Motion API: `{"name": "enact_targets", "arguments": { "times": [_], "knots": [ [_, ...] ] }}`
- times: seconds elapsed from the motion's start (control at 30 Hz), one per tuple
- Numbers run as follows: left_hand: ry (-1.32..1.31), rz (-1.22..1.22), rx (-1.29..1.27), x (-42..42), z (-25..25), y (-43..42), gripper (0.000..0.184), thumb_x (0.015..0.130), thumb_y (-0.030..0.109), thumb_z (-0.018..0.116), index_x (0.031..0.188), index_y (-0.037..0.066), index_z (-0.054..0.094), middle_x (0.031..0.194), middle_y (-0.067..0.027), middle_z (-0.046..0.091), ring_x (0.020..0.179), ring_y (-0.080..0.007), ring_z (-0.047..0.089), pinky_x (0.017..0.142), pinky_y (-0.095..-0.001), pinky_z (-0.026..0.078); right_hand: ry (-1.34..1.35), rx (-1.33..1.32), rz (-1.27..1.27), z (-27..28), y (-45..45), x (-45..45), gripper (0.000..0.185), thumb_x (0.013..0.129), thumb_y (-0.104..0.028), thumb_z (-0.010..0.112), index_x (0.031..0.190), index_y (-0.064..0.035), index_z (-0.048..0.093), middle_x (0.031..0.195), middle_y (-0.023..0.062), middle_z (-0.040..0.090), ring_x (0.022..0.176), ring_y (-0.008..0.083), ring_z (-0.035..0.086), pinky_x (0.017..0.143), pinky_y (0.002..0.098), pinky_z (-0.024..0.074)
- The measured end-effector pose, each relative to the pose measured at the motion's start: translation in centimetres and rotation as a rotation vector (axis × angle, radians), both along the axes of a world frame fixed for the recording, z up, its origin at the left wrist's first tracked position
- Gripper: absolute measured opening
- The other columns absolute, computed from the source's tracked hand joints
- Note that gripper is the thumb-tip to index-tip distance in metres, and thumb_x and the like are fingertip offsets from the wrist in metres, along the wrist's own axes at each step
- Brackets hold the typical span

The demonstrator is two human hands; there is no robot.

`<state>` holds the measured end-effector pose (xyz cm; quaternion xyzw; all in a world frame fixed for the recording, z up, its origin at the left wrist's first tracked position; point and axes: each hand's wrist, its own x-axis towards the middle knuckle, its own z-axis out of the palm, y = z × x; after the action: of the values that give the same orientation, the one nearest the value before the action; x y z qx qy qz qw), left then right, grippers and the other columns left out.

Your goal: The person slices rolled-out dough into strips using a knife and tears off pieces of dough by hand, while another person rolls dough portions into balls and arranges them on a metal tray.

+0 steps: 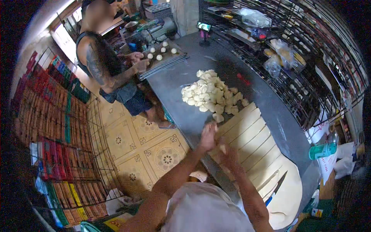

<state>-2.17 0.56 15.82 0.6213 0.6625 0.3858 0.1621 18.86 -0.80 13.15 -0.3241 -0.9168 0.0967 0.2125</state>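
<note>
My left hand (208, 136) is over the near edge of the table with its fingers curled; what they hold, if anything, is hidden. Close beside it, my right hand (228, 152) is closed, with a pale bit of dough showing at its fingers. Under and to the right of my hands lies a sheet of dough (257, 143), its far part cut into parallel strips. A large pile of dough pieces (205, 92) sits beyond it, with one loose dough piece (218, 117) just past my left fingertips. A knife (279, 185) with a blue handle rests on the uncut dough.
Across the grey table (170, 91), a person (104, 65) touches a tray (164, 60) of several dough balls. A phone on a stand (204, 28) is at the far end. Wire racks (286, 83) line the right; stacked crates (54, 108) stand left. A green bottle (323, 151) lies right.
</note>
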Motion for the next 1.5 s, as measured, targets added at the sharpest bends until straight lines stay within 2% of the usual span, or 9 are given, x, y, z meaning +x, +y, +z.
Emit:
{"name": "enact_targets", "arguments": {
  "times": [0.07,0.13,0.23,0.4,0.77,1.23,1.37,1.47,1.5],
  "knots": [
    [0.039,-0.081,0.181,-0.9,1.5,-0.3,0.07,0.087,0.021,0.07,0.15,0.005,0.042,0.135,-0.017,0.057,0.097,-0.0341,0.064,0.093,-0.0453,0.052,0.001,-0.525,-0.57,3.0,1.9,-3.0,0.033,0.098,-0.043,0.064,0.098,-0.0101,0.063,0.08,0.0044,0.062,0.065,0.0221,0.055,0.058,0.0377,0.0446],
    [-0.088,-0.34,-0.532,-1.7,9.1,-2.2,0.075,0.085,0.018,0.071,0.153,0.005,0.042,0.14,-0.0181,0.053,0.104,-0.0336,0.062,0.097,-0.0448,0.051,0.119,-0.667,-0.518,1.1,0.3,-3.9,0.032,0.097,-0.042,0.064,0.098,-0.0104,0.064,0.081,0.0053,0.063,0.067,0.0237,0.057,0.06,0.0386,0.0456],
    [-0.729,-0.604,-0.168,-1.4,-12.1,-2.5,0.045,0.081,0.014,0.072,0.122,-0.002,0.066,0.115,-0.0139,0.07,0.086,-0.0255,0.065,0.073,-0.0364,0.053,0.373,-1.035,-0.322,-1.9,-1.7,-3.4,0.03,0.095,-0.041,0.065,0.097,-0.0113,0.066,0.082,0.0079,0.066,0.073,0.0284,0.064,0.065,0.0416,0.0486],
    [-0.539,-0.352,-0.439,-0.2,-5.3,-6.3,0.037,0.08,0.015,0.072,0.113,0.001,0.071,0.091,-0.0105,0.072,0.067,-0.0247,0.063,0.059,-0.0359,0.049,-0.061,-0.042,-0.314,3.3,-4.6,-2.3,0.027,0.089,-0.036,0.069,0.101,-0.0121,0.068,0.092,0.0108,0.07,0.091,0.035,0.068,0.079,0.0449,0.0514],
    [-0.334,-0.269,-0.284,2.6,-4.9,-8.1,0.035,0.09,0.022,0.069,0.121,0.006,0.072,0.099,-0.0149,0.076,0.091,-0.0277,0.068,0.086,-0.0434,0.052,0.01,-0.488,-0.214,3.7,-5.6,-0.9,0.056,0.078,-0.031,0.077,0.128,-0.0123,0.061,0.117,0.0163,0.063,0.106,0.0357,0.064,0.092,0.0464,0.0502],
    [0.181,-0.118,-0.01,3.6,-12.3,-5.9,0.042,0.092,0.043,0.063,0.103,0.004,0.072,0.079,-0.0122,0.069,0.06,-0.0315,0.059,0.054,-0.0477,0.047,0.034,-0.358,-0.179,6.7,-1.4,-4.0,0.044,0.088,-0.026,0.07,0.125,-0.0025,0.063,0.109,0.0131,0.066,0.097,0.0324,0.063,0.084,0.0419,0.0505],
    [-0.116,0.27,-0.212,5.1,-34.3,3.1,0.041,0.091,0.039,0.065,0.112,0.003,0.069,0.079,-0.0123,0.069,0.057,-0.0311,0.057,0.052,-0.0495,0.046,-0.006,-0.43,-0.14,7.5,-2.4,-1.8,0.046,0.088,-0.023,0.069,0.129,-0.0034,0.06,0.114,0.0129,0.064,0.101,0.0322,0.061,0.087,0.0418,0.0489],
    [-0.132,0.335,-0.151,3.0,-32.0,2.9,0.045,0.089,0.035,0.068,0.12,0.003,0.065,0.087,-0.0137,0.069,0.062,-0.0309,0.058,0.056,-0.0497,0.047,-0.039,-0.499,-0.099,8.3,-3.5,-1.3,0.047,0.088,-0.021,0.068,0.131,-0.004,0.059,0.118,0.0127,0.063,0.105,0.032,0.06,0.089,0.0418,0.0477],
    [-0.042,0.253,-0.004,0.5,-23.7,0.7,0.049,0.088,0.032,0.071,0.126,0.003,0.06,0.096,-0.0152,0.069,0.067,-0.0309,0.06,0.06,-0.0494,0.049,-0.041,-0.513,-0.093,9.5,-3.1,-2.0,0.048,0.089,-0.02,0.068,0.132,-0.0043,0.058,0.119,0.0126,0.063,0.106,0.032,0.06,0.09,0.0418,0.0473]
  ]
}}
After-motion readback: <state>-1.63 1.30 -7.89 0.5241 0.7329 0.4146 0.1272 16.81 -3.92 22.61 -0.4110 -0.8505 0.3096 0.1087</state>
